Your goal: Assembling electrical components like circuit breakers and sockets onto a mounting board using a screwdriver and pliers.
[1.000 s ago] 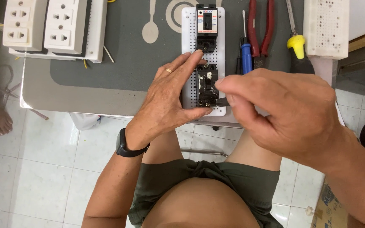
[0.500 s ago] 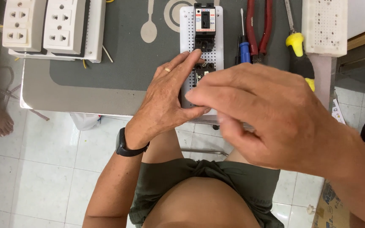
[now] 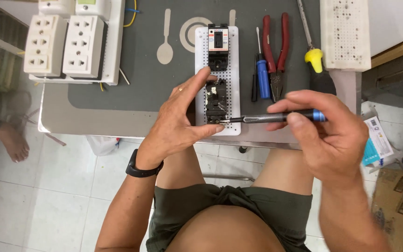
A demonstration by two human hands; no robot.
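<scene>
At centre frame we log our left hand [image 3: 179, 122], fingers open, steadying the perforated board [image 3: 232, 93] while our right hand [image 3: 325, 133] pinches a screwdriver [image 3: 276, 118] touching the lower breaker [image 3: 215, 101].

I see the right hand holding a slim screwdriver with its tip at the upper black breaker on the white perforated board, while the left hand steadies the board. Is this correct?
Not quite. In the head view, the screwdriver in the right hand has its tip at the lower black breaker, near its bottom edge, not the upper breaker. The left hand does rest against the white perforated board.
</scene>
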